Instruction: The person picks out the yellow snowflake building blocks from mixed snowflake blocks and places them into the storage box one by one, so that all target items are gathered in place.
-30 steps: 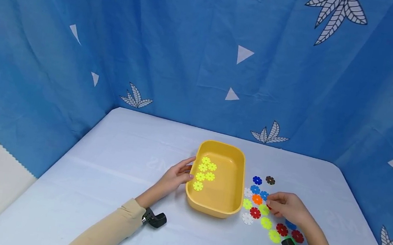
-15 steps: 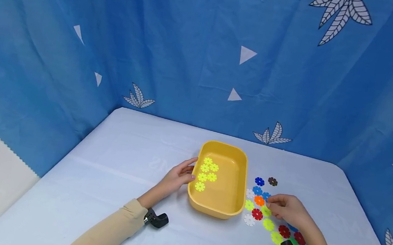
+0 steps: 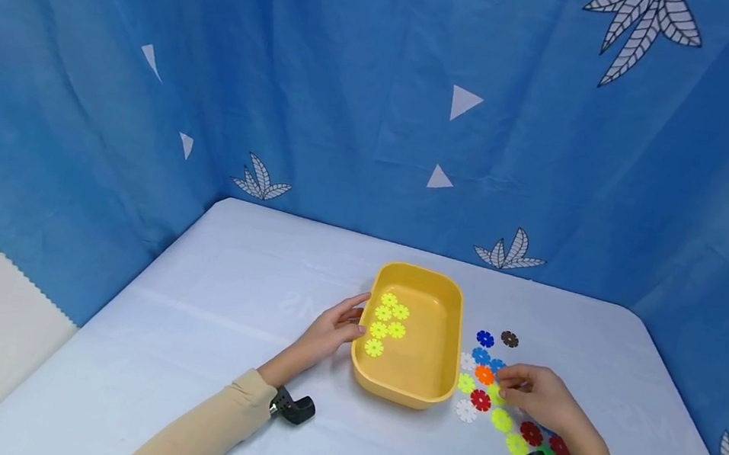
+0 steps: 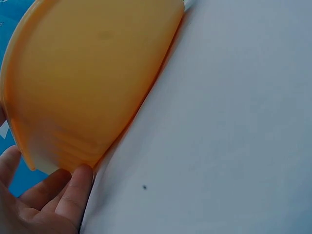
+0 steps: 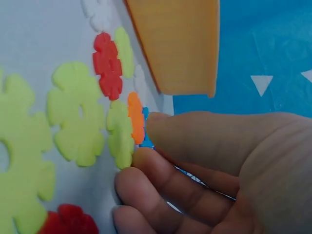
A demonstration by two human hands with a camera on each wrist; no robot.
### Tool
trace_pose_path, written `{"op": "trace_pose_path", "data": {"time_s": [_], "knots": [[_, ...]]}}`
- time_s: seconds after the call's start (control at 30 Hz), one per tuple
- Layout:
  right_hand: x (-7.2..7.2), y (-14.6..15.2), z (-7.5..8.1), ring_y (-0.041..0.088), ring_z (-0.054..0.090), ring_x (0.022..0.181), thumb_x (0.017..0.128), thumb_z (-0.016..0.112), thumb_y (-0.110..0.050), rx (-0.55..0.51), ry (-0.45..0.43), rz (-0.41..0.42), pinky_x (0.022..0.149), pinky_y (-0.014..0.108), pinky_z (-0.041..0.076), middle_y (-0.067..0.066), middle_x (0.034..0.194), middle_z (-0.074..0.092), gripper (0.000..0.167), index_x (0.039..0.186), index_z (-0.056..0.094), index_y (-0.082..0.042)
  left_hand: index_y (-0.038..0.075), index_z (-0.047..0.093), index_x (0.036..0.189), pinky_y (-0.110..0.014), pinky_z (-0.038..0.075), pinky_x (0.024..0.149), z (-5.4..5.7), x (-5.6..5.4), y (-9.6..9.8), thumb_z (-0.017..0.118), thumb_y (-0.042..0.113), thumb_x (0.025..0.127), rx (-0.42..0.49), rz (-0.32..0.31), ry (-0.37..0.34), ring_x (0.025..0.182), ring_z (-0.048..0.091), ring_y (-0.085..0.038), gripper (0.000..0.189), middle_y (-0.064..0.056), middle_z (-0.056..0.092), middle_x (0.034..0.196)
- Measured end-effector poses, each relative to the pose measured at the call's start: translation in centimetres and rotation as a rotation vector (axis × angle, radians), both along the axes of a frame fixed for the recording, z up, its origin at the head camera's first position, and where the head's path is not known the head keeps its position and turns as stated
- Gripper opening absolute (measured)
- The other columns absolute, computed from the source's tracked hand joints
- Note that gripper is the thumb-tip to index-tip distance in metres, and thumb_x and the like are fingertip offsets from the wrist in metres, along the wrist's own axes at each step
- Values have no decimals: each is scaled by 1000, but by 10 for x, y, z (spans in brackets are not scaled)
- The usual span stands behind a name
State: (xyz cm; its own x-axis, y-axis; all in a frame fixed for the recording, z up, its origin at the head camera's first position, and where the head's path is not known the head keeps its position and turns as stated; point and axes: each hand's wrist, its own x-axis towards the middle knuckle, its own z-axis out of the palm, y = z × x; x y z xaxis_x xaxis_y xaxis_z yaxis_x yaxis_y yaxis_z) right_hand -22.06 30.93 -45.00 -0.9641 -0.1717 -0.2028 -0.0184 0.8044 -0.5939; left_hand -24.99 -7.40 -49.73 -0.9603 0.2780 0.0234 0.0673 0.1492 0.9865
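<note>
A yellow plastic tub stands mid-table, with several yellow-green flower-shaped plastic discs inside along its left. My left hand holds its left side, the thumb at the rim and fingertips against the outer wall. My right hand is low over loose flower discs right of the tub, fingers loosely bent. In the right wrist view its fingertips are right at a yellow-green disc, beside an orange disc. No disc shows between thumb and index finger.
More discs lie around the right hand: a white one, a red one, a dark blue one and a brown one. A blue patterned curtain hangs behind the white-covered table.
A red patch seen at the right fingertips one second ago is out of sight now. The right hand has shifted only slightly over the discs. The left hand stays on the tub.
</note>
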Motion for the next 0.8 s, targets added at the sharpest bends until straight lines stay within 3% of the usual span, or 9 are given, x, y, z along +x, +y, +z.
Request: {"op": "trace_pose_path", "data": {"time_s": [0.37, 0.8], "knots": [[1, -10, -3, 19, 53, 83, 79, 85, -11, 121, 17, -13, 62, 21, 54, 4, 91, 62, 38, 114, 72, -1, 24, 40, 157, -43, 57, 104, 0, -1, 0, 61, 20, 96, 2, 1, 10, 140, 52, -37, 65, -19, 52, 152], [5, -14, -2, 19, 49, 76, 79, 84, -9, 102, 22, -14, 54, 22, 46, 4, 85, 53, 34, 107, 67, -4, 24, 40, 157, -43, 57, 105, 0, 1, 0, 61, 19, 96, -2, 3, 14, 140, 53, -37, 65, -19, 52, 152]]}}
